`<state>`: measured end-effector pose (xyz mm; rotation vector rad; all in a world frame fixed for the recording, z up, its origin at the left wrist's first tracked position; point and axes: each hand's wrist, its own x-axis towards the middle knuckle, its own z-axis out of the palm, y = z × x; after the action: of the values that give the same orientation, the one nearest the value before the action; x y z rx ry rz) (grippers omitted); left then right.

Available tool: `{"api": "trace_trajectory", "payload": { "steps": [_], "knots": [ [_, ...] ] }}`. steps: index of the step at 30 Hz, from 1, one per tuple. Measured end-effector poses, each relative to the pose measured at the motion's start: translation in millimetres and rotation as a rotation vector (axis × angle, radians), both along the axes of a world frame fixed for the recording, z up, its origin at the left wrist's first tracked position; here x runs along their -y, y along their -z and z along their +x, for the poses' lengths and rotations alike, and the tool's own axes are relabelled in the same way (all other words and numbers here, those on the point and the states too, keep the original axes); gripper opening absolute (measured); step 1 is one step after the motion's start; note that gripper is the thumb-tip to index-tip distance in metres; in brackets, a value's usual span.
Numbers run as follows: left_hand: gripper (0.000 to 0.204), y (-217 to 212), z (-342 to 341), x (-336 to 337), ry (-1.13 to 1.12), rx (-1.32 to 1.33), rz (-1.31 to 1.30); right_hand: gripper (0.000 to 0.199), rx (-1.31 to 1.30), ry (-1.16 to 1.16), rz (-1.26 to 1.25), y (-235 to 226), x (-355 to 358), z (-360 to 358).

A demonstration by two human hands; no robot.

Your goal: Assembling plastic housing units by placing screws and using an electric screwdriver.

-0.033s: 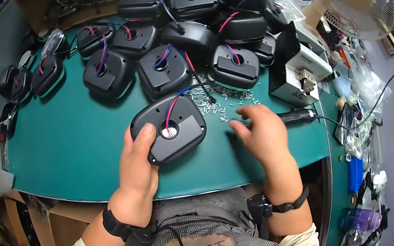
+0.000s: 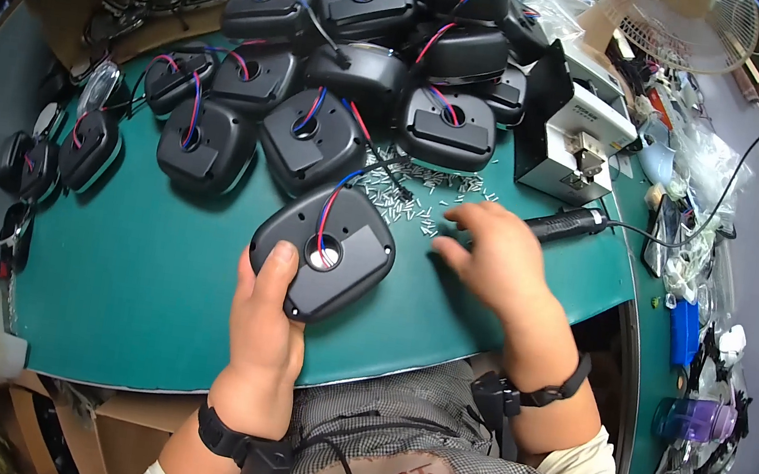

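My left hand grips a black rounded plastic housing by its near left side, thumb on top. Red and blue wires rise from the round hole in its middle and run to a dark connector. My right hand hovers over the green table, thumb and fingers apart, with nothing visible between them. Just left of its fingertips lies a pile of small silver screws. Behind that hand, a black corded electric screwdriver rests on the table.
Several similar black housings with wires fill the far side, some stacked. A white metal box stands at the far right. Beyond it are a fan, plastic bags, a blue box and a purple bottle.
My right hand has shifted very slightly left toward the screws. My left hand and the housing stay nearly in place.
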<state>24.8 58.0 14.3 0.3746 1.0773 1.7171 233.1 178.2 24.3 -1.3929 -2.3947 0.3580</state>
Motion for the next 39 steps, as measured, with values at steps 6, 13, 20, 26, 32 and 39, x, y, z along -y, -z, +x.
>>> {"api": "trace_trajectory", "payload": {
  "steps": [6, 13, 20, 26, 32, 39],
  "knots": [
    [0.050, 4.1, 2.7, 1.7, 0.038, -0.005, -0.009, 0.020, -0.047, -0.043, -0.056, 28.1, -19.2, -18.4],
    [0.044, 4.6, 3.2, 3.1, 0.029, -0.081, -0.044, 0.012, -0.106, -0.098, -0.030, 28.2, -26.7, -19.4],
    [0.053, 8.5, 3.8, 4.3, 0.036, -0.021, -0.013, 0.012, -0.481, 0.055, -0.174, 13.2, -24.4, -12.8],
    [0.056, 6.1, -1.1, 7.9, 0.024, 0.004, -0.003, 0.025, -0.114, -0.069, -0.112, -8.8, -19.5, -6.9],
    [0.050, 9.6, 1.0, 6.2, 0.086, -0.127, 0.012, 0.030, -0.023, -0.044, -0.062, 29.4, -27.4, -17.2],
    [0.058, 9.1, -2.8, 12.4, 0.072, -0.051, 0.039, 0.019, 0.045, -0.101, 0.006, 32.4, -33.0, -28.5]
  ]
}}
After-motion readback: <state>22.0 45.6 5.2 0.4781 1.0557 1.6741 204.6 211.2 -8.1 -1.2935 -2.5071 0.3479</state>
